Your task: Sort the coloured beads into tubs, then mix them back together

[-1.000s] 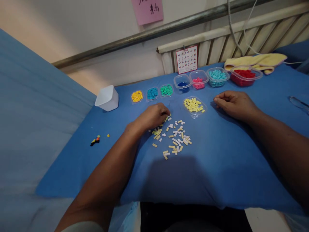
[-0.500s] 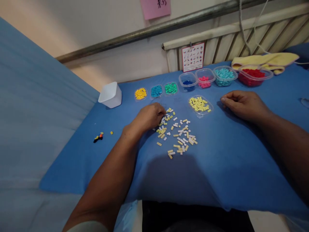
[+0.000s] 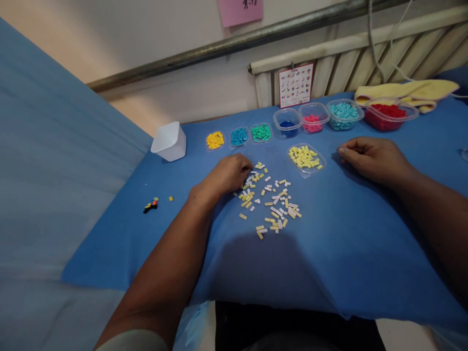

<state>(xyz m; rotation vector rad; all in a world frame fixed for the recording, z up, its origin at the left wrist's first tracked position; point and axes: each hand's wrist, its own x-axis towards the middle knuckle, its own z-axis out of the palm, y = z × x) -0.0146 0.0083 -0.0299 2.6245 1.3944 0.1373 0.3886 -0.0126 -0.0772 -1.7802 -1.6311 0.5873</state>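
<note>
My left hand (image 3: 234, 174) rests at the upper left edge of a loose spread of small white and pale yellow building bricks (image 3: 280, 211). Its fingers are curled down among the bricks, and whatever they pinch is hidden. To the right, my right hand (image 3: 373, 157) lies on the blue cloth with fingers bent and thumb against the forefinger; no brick shows in it. Between the two hands sits a shallow clear tray (image 3: 306, 170) of pale yellow bricks, nearest to my right fingertips but apart from them.
Behind stand clear tubs of orange-yellow (image 3: 215, 140), blue, green, dark blue, pink, turquoise and red bricks (image 3: 389, 114). A white bin (image 3: 169, 141) is at back left, a few black and coloured bricks (image 3: 150, 205) at left, a yellow cloth (image 3: 405, 92) at back right.
The whole view has shifted slightly to the right. Both hands and the bricks keep nearly the same places relative to each other.
</note>
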